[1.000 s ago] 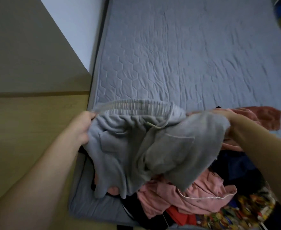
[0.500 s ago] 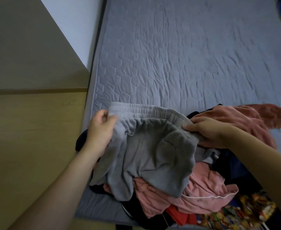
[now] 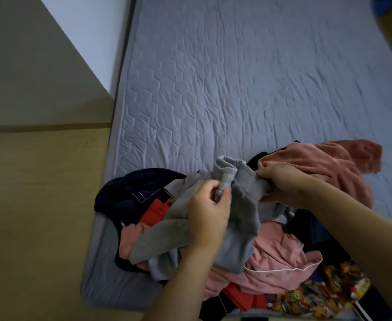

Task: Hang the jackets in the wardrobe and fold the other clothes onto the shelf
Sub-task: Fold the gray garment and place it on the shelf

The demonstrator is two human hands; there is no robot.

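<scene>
**A:** Item 1, grey sweatpants (image 3: 243, 205). Where do they lie from your hands?

**B:** Directly between them, on top of the clothes pile (image 3: 283, 258) at the near end of the bed (image 3: 236, 89). Your left hand (image 3: 207, 212) pinches a bunched fold of the ribbed waistband, fingers curled round it. Your right hand (image 3: 280, 184) grips the same waist edge just to the right, fingers closed on the cloth. The 2 hands sit close together, with only the gathered waistband between them.

**A:** Long axis?

**B:** The waistband points away from you, toward the open mattress. The legs trail back toward you and to the left, draped over the pile. 1 leg runs out below your left forearm.

**A:** Which hand is nearer?

**B:** Both hold it already. Your left hand sits closer to the middle of the garment, your right hand at the far-right corner of the waist.

**A:** Item 2, flat space?

**B:** The bare quilted mattress lies beyond the hands. By my judgement, spreading the waist apart and laying the sweatpants forward there would line the legs up for folding.

**A:** Risk?

**B:** The pink garment (image 3: 278, 256) underneath may well drag along.
</scene>
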